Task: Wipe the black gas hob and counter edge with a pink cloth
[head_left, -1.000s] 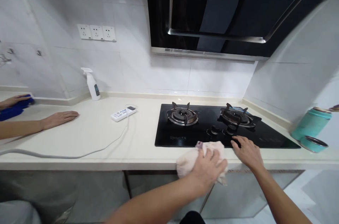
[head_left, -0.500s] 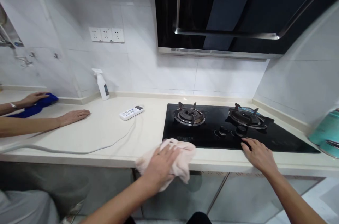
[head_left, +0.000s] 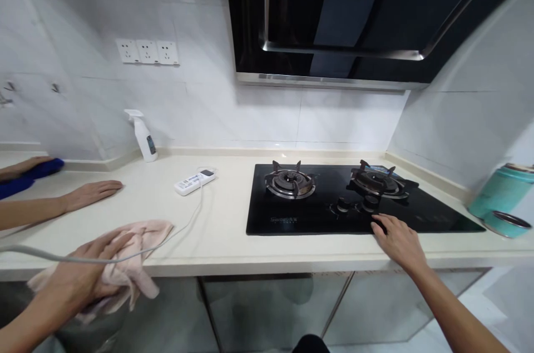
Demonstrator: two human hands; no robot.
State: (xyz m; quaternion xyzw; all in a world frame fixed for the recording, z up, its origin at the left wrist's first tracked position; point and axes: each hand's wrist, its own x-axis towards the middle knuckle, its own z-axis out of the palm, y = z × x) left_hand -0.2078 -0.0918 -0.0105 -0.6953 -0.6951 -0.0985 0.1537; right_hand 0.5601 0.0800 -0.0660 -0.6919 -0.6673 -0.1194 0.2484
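A person's left hand (head_left: 83, 272) clasps a soft, pale-pink fabric cloth (head_left: 131, 272) at the front edge of a cream-white, smooth-topped tabletop (head_left: 225, 219), fingers laid over the top and thumb lower on the near side. The cloth lies bunched under and to the right of the palm, its near folds hanging past the edge. A thin grey cable (head_left: 189, 222) crosses over fingers and fabric, leading toward a white, oblong handheld device (head_left: 195, 182) beyond and to the right of that hand.

The cloth looks light, limp and hard to damage; whether it is damp cannot be told. It would likely crumple rather than hold a shape, so the gathered middle under the palm seems the surest hold, with the loose folds and the cable the likeliest to snag.

The right hand (head_left: 398, 242), relaxed and holding nothing, rests its fingertips on the front edge of a black glass two-burner cooktop (head_left: 312, 225), just short of the round black knobs (head_left: 342, 205). Beyond the left hand, a co-worker's flat hand (head_left: 94, 194) lies on the tabletop, near a deep-blue cloth (head_left: 52, 167).
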